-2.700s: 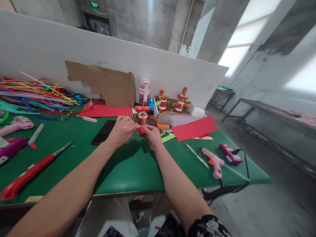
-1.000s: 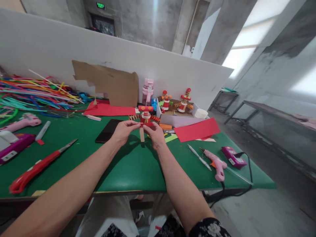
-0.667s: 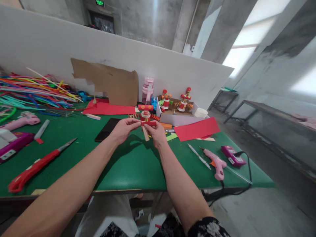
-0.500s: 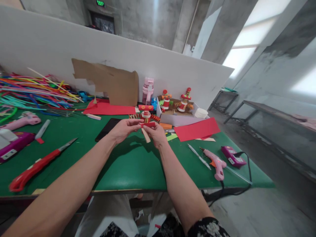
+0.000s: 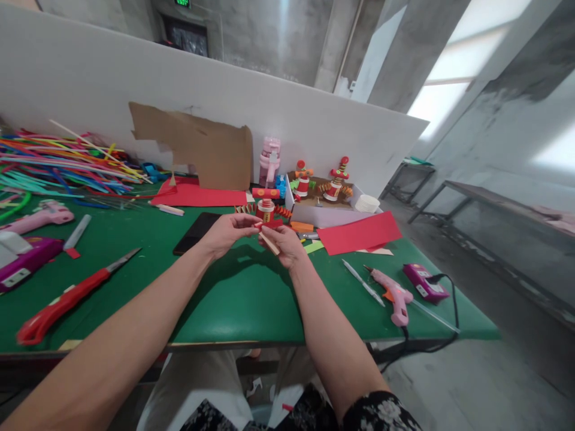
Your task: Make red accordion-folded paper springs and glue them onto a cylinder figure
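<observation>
Between both hands, above the green table, is a small folded strip of red paper [image 5: 273,224] with a pale strip [image 5: 269,243] hanging at an angle below it. My left hand [image 5: 231,233] pinches the strip's left end between thumb and fingers. My right hand [image 5: 286,244] is closed on its right part, with the pale strip against the fingers. Just beyond the fingertips stands a red paper figure [image 5: 265,209] with a red roll on top and accordion-folded paper arms. A black phone-like slab [image 5: 195,232] lies beside my left wrist.
A red-handled knife [image 5: 76,299] lies at left, near a purple power strip [image 5: 27,260]. A pink glue gun [image 5: 393,293] with a cord, a white pen [image 5: 363,282] and red paper [image 5: 359,232] lie at right. A box [image 5: 321,217] with two paper figures stands behind.
The pale strip has swung to the right, toward my right palm. Both hands stay nearly in place, still holding the folded red paper.
</observation>
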`<control>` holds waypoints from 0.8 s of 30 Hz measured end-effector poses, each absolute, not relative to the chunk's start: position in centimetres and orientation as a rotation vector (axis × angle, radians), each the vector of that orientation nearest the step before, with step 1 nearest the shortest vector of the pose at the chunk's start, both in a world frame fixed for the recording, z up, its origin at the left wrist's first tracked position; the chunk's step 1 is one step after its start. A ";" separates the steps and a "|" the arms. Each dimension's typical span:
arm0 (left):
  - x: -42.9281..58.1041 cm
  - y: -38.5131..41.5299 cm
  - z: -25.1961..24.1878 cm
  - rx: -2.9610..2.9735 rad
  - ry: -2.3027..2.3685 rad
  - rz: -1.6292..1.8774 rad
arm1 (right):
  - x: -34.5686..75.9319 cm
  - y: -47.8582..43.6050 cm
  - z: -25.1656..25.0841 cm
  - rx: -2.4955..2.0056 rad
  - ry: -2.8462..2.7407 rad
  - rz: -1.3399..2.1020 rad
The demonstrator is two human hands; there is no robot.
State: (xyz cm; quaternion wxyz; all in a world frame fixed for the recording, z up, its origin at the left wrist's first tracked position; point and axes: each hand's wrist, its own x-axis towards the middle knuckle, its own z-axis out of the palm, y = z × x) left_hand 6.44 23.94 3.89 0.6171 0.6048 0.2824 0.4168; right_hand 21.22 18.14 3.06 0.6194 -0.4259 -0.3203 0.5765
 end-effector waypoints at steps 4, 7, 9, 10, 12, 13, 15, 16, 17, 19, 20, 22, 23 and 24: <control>6.5 23.8 3.8 1.387 0.652 0.943 | 20.9 18.1 3.2 -0.964 -0.739 1.204; 6.6 23.7 3.8 1.370 0.648 0.935 | 20.8 17.9 3.2 -0.988 -0.784 1.106; 6.6 23.7 3.7 1.365 0.647 0.932 | 20.8 17.8 3.1 -1.034 -0.847 1.042; 6.6 23.8 3.7 1.364 0.648 0.936 | 20.8 17.8 3.0 -1.057 -0.880 1.013; 6.6 23.8 3.7 1.361 0.652 0.966 | 20.7 17.9 2.9 -1.075 -0.924 0.981; 6.6 23.9 3.7 1.355 0.655 0.989 | 20.7 17.9 2.9 -1.064 -0.925 0.982; 6.6 24.0 3.7 1.318 0.666 1.041 | 20.8 18.2 2.8 -1.007 -0.868 1.027; 6.7 24.0 3.7 1.280 0.673 1.068 | 20.9 18.4 2.8 -0.974 -0.804 1.063; 6.7 24.1 3.7 1.231 0.680 1.095 | 21.1 18.6 2.8 -0.948 -0.719 1.097; 6.8 24.2 3.7 1.109 0.685 1.141 | 21.4 18.9 2.7 -0.933 -0.519 1.134; 6.9 24.2 3.7 1.049 0.682 1.152 | 21.5 19.0 2.7 -0.943 -0.438 1.140; 7.0 24.2 3.7 0.950 0.668 1.144 | 21.5 19.1 2.5 -0.966 -0.392 1.165; 7.1 24.2 3.7 0.913 0.660 1.127 | 21.3 19.0 2.4 -0.962 -0.429 1.186; 7.2 24.1 3.7 0.884 0.652 1.106 | 21.0 18.9 2.3 -0.946 -0.490 1.201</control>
